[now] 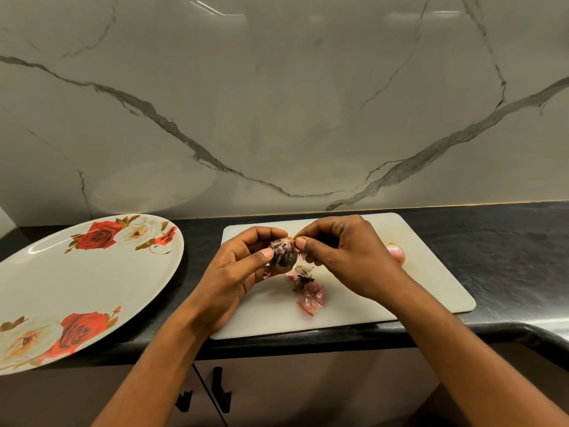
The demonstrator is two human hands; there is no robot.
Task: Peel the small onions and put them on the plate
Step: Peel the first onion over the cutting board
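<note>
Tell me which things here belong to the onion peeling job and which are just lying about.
Job: held onion, gripped by left hand, skin pinched by right hand; second onion on cutting board; flowered plate.
Lying about: loose peelings, black countertop, cabinet handles.

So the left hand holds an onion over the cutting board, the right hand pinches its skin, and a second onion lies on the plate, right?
One part is wrong. In the head view the second onion lies on the cutting board, behind the right hand; the plate has none. The left hand does hold an onion while the right pinches its skin.
</note>
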